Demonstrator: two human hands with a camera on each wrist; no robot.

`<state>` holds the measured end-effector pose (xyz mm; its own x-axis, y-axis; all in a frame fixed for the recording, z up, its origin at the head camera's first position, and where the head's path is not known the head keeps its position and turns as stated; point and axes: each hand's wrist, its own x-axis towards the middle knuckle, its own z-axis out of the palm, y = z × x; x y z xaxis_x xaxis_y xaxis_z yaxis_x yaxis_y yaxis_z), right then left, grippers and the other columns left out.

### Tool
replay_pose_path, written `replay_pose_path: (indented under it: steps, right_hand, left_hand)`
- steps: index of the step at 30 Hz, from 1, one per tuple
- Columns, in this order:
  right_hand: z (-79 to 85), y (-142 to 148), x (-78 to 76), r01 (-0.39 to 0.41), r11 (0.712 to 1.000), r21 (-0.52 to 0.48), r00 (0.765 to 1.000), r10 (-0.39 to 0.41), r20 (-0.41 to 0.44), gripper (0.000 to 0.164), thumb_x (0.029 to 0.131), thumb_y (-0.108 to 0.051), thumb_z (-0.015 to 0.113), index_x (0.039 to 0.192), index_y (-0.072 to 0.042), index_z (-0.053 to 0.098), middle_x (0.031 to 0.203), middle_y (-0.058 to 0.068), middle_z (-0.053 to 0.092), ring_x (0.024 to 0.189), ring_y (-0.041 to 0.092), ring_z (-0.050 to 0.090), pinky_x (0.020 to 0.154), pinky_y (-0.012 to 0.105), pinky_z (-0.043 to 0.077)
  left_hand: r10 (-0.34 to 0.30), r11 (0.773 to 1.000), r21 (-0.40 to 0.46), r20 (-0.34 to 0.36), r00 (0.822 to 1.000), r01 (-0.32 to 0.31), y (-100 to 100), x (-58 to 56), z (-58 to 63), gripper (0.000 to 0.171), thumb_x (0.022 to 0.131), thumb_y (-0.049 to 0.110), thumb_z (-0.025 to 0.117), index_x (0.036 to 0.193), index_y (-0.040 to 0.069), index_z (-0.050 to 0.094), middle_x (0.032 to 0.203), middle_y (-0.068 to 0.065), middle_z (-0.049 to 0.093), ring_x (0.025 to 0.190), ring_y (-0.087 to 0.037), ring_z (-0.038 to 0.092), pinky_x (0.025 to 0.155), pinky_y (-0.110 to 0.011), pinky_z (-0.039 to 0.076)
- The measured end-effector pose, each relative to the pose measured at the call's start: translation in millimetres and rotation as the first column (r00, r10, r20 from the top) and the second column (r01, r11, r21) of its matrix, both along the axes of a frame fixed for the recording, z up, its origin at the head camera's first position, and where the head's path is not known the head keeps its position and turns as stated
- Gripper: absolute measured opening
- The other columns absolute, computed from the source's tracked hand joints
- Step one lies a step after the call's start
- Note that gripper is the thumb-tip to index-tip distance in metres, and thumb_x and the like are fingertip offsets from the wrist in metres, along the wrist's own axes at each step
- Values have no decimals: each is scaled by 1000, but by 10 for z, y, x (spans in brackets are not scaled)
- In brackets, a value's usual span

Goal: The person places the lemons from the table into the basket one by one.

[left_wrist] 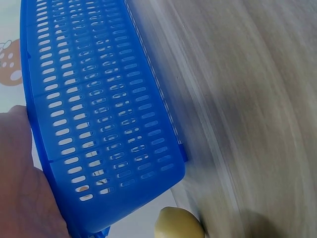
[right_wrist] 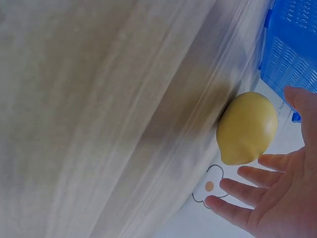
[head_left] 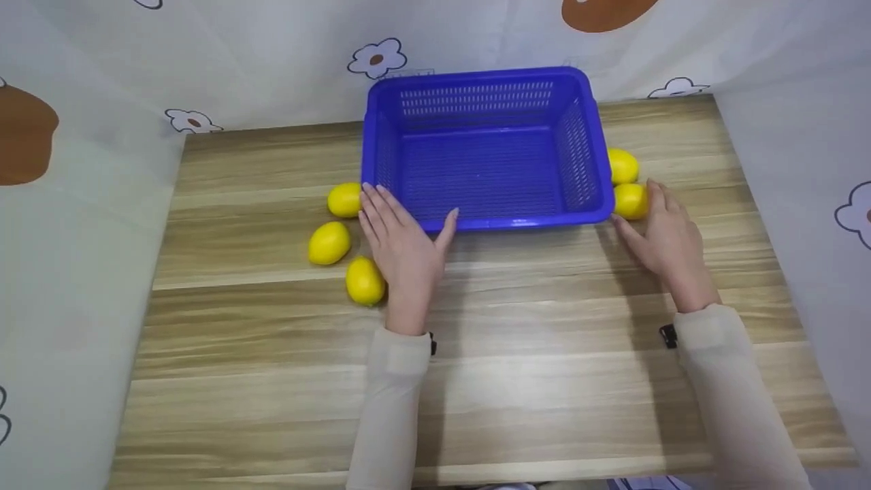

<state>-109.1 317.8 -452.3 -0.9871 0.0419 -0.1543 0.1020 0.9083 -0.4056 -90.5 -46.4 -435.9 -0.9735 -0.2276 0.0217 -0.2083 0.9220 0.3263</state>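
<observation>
A blue plastic basket (head_left: 483, 222) with slotted walls stands at the back of the table. My left hand (head_left: 406, 252) rests on its near left corner, fingers straight along the rim and thumb spread to the right. In the left wrist view the slotted wall (left_wrist: 99, 99) of the basket fills the left side. To the right of the basket, my right hand (head_left: 670, 238) has its fingers extended beside a yellow lemon (head_left: 631, 201). The right wrist view shows that lemon (right_wrist: 247, 128) near the spread fingers, none curled round it. Another lemon (head_left: 623, 166) lies just behind it.
Left of the basket lie three more lemons: one at its wall (head_left: 344, 199), one in the middle (head_left: 329, 243) and one by my left wrist (head_left: 365, 280). A flower-patterned cloth (head_left: 286, 61) hangs behind the wooden table (head_left: 544, 381) and at its sides.
</observation>
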Motion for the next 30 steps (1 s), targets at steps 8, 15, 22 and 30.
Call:
replay_pose_path:
  steps: [8, 15, 22, 30]
  right_hand:
    - [-9, 19, -123, 24, 994, -109, 999, -19, 44, 94, 104, -39, 59, 163, 13, 8, 161, 47, 21, 144, 64, 34, 119, 73, 29]
    - [-54, 0, -181, 51, 986, -157, 997, -42, 58, 94, 103, -34, 62, 162, 14, 7, 160, 48, 21, 143, 62, 35, 121, 71, 28]
    - [-85, -4, -216, 55, 988, -144, 996, -45, 72, 97, 103, -33, 63, 162, 15, 3, 160, 49, 17, 143, 62, 34, 122, 69, 27]
    - [-145, -15, -248, 68, 986, -152, 997, -60, 56, 97, 102, -31, 65, 161, 17, 5, 155, 50, 23, 133, 60, 43, 118, 70, 33]
  left_hand:
    - [0, 1000, -8, -18, 1000, 0, 3, -7, -12, 117, 99, 80, 41, 163, -12, 7, 173, -31, 1, 164, -40, 3, 134, -46, -1]
    - [-1, 1000, 6, -5, 1000, 1, -3, -1, 4, 117, 99, 79, 40, 164, -12, 5, 173, -30, -1, 164, -39, 1, 134, -46, -2]
    - [0, 1000, 3, -7, 1000, 0, -2, 3, -1, 117, 99, 79, 41, 164, -12, 5, 173, -31, -1, 164, -39, 1, 134, -46, -1]
    - [-1, 1000, -8, -3, 1000, 1, -5, 0, -4, 117, 99, 80, 39, 163, -12, 6, 173, -31, -1, 164, -39, 1, 134, -46, -1]
